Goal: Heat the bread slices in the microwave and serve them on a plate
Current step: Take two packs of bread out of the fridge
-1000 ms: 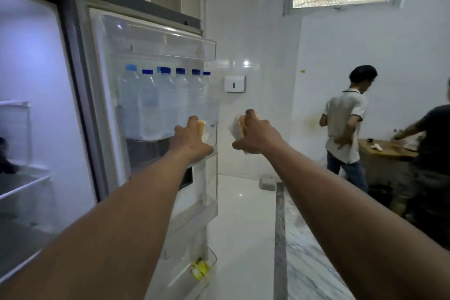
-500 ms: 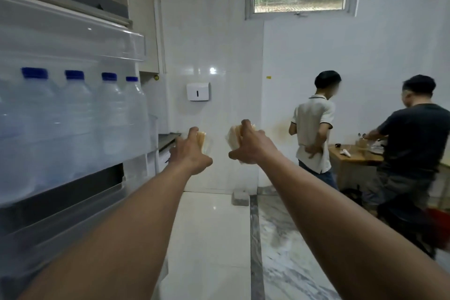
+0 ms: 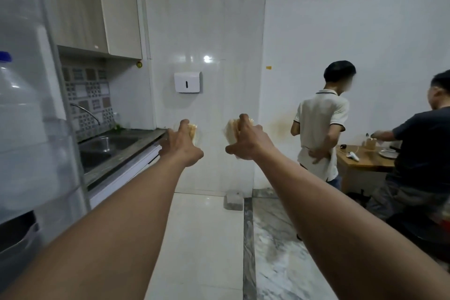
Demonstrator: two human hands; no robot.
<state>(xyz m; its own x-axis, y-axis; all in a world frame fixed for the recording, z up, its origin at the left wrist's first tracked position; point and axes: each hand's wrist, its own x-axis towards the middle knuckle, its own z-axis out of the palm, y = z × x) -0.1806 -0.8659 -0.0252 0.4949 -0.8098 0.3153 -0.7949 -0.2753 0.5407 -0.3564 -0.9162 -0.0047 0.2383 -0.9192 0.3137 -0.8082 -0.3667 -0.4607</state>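
Observation:
Both my arms reach straight out at chest height in the middle of the view. My left hand (image 3: 181,146) grips a slice of bread (image 3: 192,130) in thin clear wrap, its toasted edge showing past my fingers. My right hand (image 3: 247,143) grips another wrapped slice or small stack of bread (image 3: 231,130), held upright. The two hands are a short gap apart. No microwave and no serving plate show in this view.
The open fridge door (image 3: 31,129) with water bottles fills the left edge. Beyond it runs a counter with a steel sink (image 3: 107,146) and tap. Two people stand at a wooden table (image 3: 360,159) at the right. A small block (image 3: 234,201) lies on the floor ahead.
The view has swung right, away from the fridge interior; the door slid to the left edge and the sink counter came into sight. Both hands kept their hold on the bread.

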